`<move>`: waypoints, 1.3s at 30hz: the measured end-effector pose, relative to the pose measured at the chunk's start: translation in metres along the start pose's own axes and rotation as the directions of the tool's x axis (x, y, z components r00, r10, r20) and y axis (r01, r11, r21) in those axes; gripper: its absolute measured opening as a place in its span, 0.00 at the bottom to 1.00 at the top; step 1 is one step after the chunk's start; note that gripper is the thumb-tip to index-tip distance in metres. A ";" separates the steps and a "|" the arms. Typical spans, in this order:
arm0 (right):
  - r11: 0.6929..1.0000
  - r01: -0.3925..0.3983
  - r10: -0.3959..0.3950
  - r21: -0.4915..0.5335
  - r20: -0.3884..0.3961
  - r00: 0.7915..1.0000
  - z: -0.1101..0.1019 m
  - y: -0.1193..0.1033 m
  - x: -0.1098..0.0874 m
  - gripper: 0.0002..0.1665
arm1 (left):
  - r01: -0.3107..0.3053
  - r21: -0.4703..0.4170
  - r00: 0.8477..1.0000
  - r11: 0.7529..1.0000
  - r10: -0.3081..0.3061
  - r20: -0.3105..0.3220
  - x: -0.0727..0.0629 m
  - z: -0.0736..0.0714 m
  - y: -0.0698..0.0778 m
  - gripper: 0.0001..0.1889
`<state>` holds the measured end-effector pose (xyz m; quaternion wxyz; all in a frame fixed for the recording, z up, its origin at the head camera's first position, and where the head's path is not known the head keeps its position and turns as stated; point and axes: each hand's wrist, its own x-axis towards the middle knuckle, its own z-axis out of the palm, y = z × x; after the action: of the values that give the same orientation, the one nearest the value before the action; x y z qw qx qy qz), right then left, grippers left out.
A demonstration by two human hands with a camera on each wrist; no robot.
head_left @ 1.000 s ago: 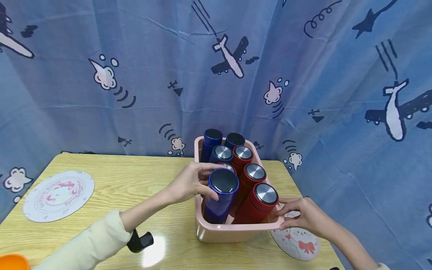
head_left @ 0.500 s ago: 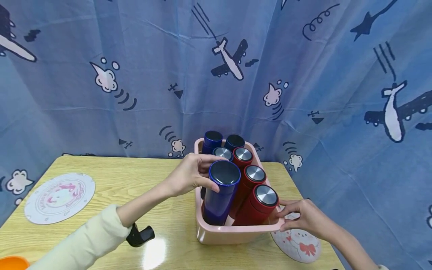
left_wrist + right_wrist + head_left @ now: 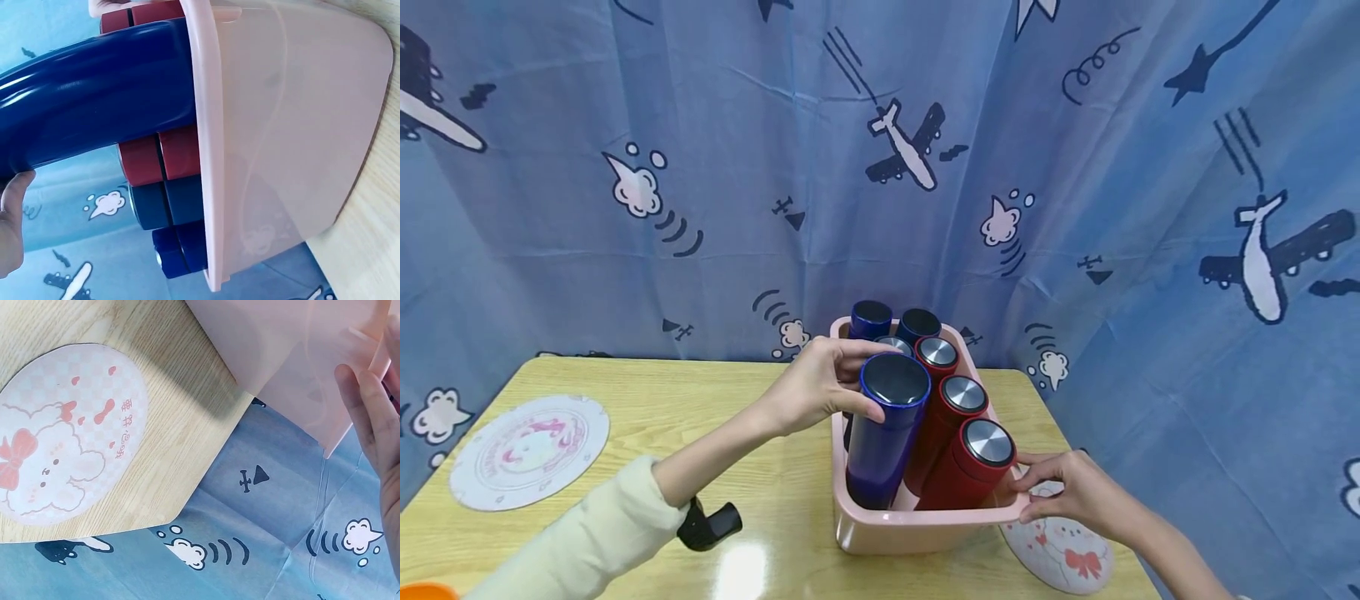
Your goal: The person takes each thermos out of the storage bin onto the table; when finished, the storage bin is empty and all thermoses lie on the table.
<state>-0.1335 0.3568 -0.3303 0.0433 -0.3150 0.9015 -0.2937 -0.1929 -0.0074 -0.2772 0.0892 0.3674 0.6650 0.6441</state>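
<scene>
My left hand [image 3: 808,387] grips a shiny blue thermos [image 3: 883,458] near its dark-topped lid. It stands well above the other flasks, slightly tilted, with its lower end still inside a pink bin [image 3: 917,537]. In the left wrist view, the blue thermos [image 3: 100,94] passes behind the bin's rim [image 3: 209,144]. My right hand [image 3: 1082,492] pinches the bin's near right corner. Beside the gripped thermos stand several red thermoses [image 3: 962,467] with silver-topped lids. Blue ones [image 3: 871,321] are at the far end. Fingers of the left hand behind the thermos are hidden.
The bin stands on a wood-grain table [image 3: 700,417] before a blue patterned curtain [image 3: 737,167]. A round white mat [image 3: 531,454] lies at left, another round mat [image 3: 1060,554] at right, beside the bin. An orange object [image 3: 426,592] shows at the lower left corner.
The blue thermos has risen in my left hand and now hides more of the flasks behind it. My right hand keeps its hold on the bin. The head view has tilted up slightly.
</scene>
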 end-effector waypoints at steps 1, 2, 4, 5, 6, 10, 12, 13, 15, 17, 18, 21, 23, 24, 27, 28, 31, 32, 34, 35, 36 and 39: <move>1.000 -0.006 0.006 0.001 0.002 1.000 0.000 0.000 0.000 0.15 | -0.003 0.001 1.000 1.000 0.003 -0.001 0.000 0.000 0.001 0.33; 1.000 -0.007 0.007 -0.001 0.005 1.000 0.000 0.000 0.000 0.15 | -0.004 0.004 1.000 1.000 0.004 -0.002 0.000 -0.001 0.001 0.33; 1.000 -0.026 0.026 -0.013 0.005 1.000 0.000 -0.001 0.000 0.15 | -0.009 0.018 1.000 1.000 0.009 -0.007 0.001 -0.001 0.003 0.32; 0.999 -0.038 0.038 -0.017 0.008 0.999 0.000 -0.001 -0.001 0.15 | -0.011 0.028 1.000 1.000 0.011 -0.010 0.001 -0.002 0.004 0.32; 0.998 -0.050 0.051 -0.022 0.009 0.999 0.000 -0.001 -0.001 0.15 | -0.014 0.035 1.000 0.999 0.014 -0.013 0.002 -0.002 0.005 0.32; 0.995 -0.092 0.092 -0.035 0.014 0.996 0.000 -0.002 -0.005 0.16 | -0.037 0.038 0.999 0.999 0.038 -0.018 0.004 -0.004 0.011 0.32; 0.993 -0.110 0.111 -0.029 0.020 0.994 0.000 -0.002 -0.005 0.17 | -0.053 0.016 0.998 0.998 0.053 -0.022 0.005 -0.006 0.015 0.32; 0.993 -0.116 0.116 -0.025 0.021 0.993 0.000 -0.002 -0.005 0.18 | -0.060 0.006 0.998 0.998 0.060 -0.026 0.006 -0.007 0.017 0.32; 0.993 -0.119 0.120 -0.020 0.023 0.993 0.001 -0.002 -0.005 0.18 | -0.069 -0.017 0.997 0.997 0.069 -0.040 0.006 -0.010 0.023 0.31; 0.993 -0.119 0.119 -0.009 0.026 0.992 0.002 -0.002 -0.004 0.19 | -0.070 -0.028 0.996 0.997 0.068 -0.063 0.005 -0.014 0.030 0.30; 0.993 -0.114 0.115 -0.006 0.026 0.993 0.002 -0.002 -0.004 0.19 | -0.064 -0.037 0.995 0.997 0.061 -0.075 0.004 -0.016 0.034 0.30; 0.995 -0.100 0.099 0.009 0.027 0.995 0.004 -0.001 -0.003 0.19 | -0.045 -0.051 0.993 0.998 0.039 -0.115 0.002 -0.021 0.043 0.30; 0.995 -0.094 0.094 0.019 0.029 0.995 0.005 -0.001 -0.003 0.19 | -0.032 -0.047 0.989 0.998 0.025 -0.143 -0.001 -0.025 0.050 0.30; 0.996 -0.090 0.090 0.022 0.030 0.996 0.006 0.000 -0.003 0.19 | -0.028 -0.047 0.988 0.999 0.020 -0.155 -0.002 -0.028 0.053 0.30; 0.997 -0.076 0.076 0.016 0.021 0.997 0.006 0.000 -0.002 0.18 | -0.026 -0.041 0.984 0.999 0.019 -0.180 -0.008 -0.035 0.060 0.30; 0.998 -0.070 0.069 0.009 0.016 0.997 0.007 0.001 -0.002 0.18 | -0.021 -0.042 0.982 0.999 0.013 -0.187 -0.010 -0.038 0.062 0.30; 0.999 -0.053 0.053 -0.011 0.002 0.999 0.006 0.001 -0.001 0.18 | -0.010 -0.037 0.978 0.999 0.002 -0.207 -0.016 -0.046 0.065 0.31; 0.999 -0.047 0.047 -0.018 -0.004 0.999 0.006 0.001 -0.001 0.18 | -0.007 -0.028 0.977 1.000 0.001 -0.215 -0.018 -0.049 0.065 0.31; 0.999 -0.039 0.039 -0.029 -0.011 0.999 0.006 0.001 0.000 0.17 | -0.003 -0.008 0.973 1.000 0.001 -0.229 -0.023 -0.055 0.064 0.31; 0.999 -0.039 0.039 -0.031 -0.011 0.999 0.005 0.001 0.000 0.17 | -0.003 0.005 0.972 1.000 0.004 -0.236 -0.025 -0.059 0.063 0.32; 0.999 -0.039 0.039 -0.033 -0.014 0.999 0.005 0.001 0.000 0.17 | -0.002 0.019 0.970 1.000 0.006 -0.242 -0.028 -0.062 0.062 0.32; 0.998 -0.042 0.041 -0.037 -0.016 0.999 0.004 0.000 0.002 0.17 | 0.006 0.048 0.967 0.999 0.007 -0.255 -0.035 -0.071 0.058 0.32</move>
<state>-0.1340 0.3539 -0.3333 0.0365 -0.2946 0.9135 -0.2783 -0.1882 -0.0898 -0.2248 -0.0062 0.2836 0.6862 0.6699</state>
